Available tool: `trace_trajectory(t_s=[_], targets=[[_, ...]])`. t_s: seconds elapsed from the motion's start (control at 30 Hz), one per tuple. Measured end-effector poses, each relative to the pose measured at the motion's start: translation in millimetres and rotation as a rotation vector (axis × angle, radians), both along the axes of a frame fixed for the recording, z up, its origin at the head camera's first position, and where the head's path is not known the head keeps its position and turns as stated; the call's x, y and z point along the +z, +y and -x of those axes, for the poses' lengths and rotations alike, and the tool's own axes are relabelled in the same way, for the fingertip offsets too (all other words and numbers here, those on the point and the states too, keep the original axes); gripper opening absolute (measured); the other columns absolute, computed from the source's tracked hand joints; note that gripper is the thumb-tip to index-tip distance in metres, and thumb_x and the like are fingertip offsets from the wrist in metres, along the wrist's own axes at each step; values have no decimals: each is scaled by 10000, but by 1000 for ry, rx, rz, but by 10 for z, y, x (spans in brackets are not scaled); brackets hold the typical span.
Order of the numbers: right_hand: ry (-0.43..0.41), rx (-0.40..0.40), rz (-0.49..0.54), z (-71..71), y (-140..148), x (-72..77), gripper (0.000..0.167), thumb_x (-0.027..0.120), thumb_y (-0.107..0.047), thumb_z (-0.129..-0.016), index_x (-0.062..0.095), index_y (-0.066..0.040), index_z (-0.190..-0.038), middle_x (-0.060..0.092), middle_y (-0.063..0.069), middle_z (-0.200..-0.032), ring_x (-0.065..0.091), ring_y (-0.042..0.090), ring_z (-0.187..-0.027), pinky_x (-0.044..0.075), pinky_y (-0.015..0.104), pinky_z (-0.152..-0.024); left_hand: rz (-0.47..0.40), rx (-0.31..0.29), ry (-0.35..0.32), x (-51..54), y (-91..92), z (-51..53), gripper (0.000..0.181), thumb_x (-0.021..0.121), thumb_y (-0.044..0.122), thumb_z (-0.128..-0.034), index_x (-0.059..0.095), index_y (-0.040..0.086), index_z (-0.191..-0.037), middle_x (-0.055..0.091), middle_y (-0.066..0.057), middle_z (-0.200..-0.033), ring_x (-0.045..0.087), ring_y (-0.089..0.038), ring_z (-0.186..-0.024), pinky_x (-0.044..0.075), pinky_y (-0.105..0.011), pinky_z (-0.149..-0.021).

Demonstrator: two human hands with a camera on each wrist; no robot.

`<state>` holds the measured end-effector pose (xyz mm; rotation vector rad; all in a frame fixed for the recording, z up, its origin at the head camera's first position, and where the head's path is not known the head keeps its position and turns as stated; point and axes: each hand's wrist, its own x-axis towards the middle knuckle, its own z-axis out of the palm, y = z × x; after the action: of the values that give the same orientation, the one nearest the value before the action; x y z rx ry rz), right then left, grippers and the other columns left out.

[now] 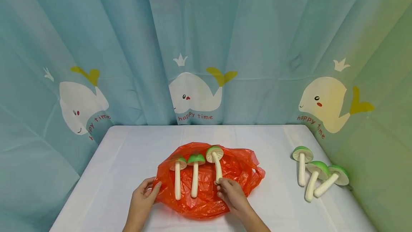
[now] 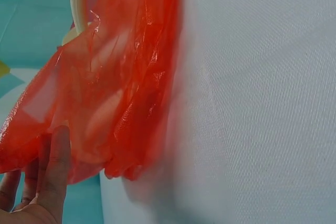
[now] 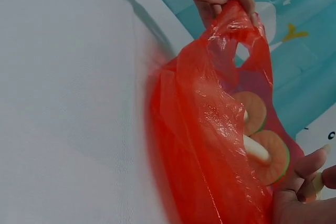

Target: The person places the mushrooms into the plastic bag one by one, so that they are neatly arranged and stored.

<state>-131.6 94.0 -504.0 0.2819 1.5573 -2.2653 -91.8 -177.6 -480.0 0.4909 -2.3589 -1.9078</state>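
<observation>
A red plastic bag (image 1: 206, 203) lies spread on the table, with two green-capped mushrooms (image 1: 195, 178) side by side at its left part. My left hand (image 1: 141, 199) pinches the bag's left edge; the left wrist view shows the thumb against the film (image 2: 44, 182). The fingers of my right hand (image 1: 234, 196) pinch the stem end of a third mushroom (image 1: 218, 164), whose cap points away over the bag. In the right wrist view, two caps (image 3: 273, 156) show inside the bag, and my right hand (image 3: 310, 192) is at the lower right corner.
Three more green-capped mushrooms (image 1: 317, 174) lie in a group on the right side of the white table (image 1: 128, 153). Behind and beside the table hangs a blue-green curtain (image 1: 264, 46) with printed whales.
</observation>
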Motion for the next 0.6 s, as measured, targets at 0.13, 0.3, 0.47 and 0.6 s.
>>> trace_trajectory(t_s=[0.13,0.3,0.47,0.6], targets=[[3,-15,-24,32,-53,-51,368,534,-162,-945,455,139,-1142,549,57,-839,495,73,-684,468,155,-596,-10,1,-1,4,2,0,382,644,208,-913,564,-36,-1195,591,-179,-1096,631,-159,-843,553,-260,-645],[64,-18,-137,39,-91,-140,325,549,-164,-940,482,119,-1085,566,92,-839,501,99,-663,473,185,-567,-10,-8,6,21,6,-2,394,641,218,-915,560,-36,-1205,588,-182,-1112,637,-164,-858,553,-263,-642],[160,-4,-355,40,-101,-231,297,582,-149,-930,483,108,-1040,575,89,-777,524,136,-629,510,245,-528,-1,-16,2,19,12,1,414,647,240,-910,558,-37,-1204,584,-176,-1098,637,-177,-862,552,-260,-647],[192,24,-449,33,-100,-226,304,603,-168,-922,502,101,-1018,574,72,-757,539,142,-636,533,283,-530,11,-17,7,23,17,5,422,649,259,-908,562,-30,-1202,582,-175,-1103,634,-192,-883,549,-254,-659]])
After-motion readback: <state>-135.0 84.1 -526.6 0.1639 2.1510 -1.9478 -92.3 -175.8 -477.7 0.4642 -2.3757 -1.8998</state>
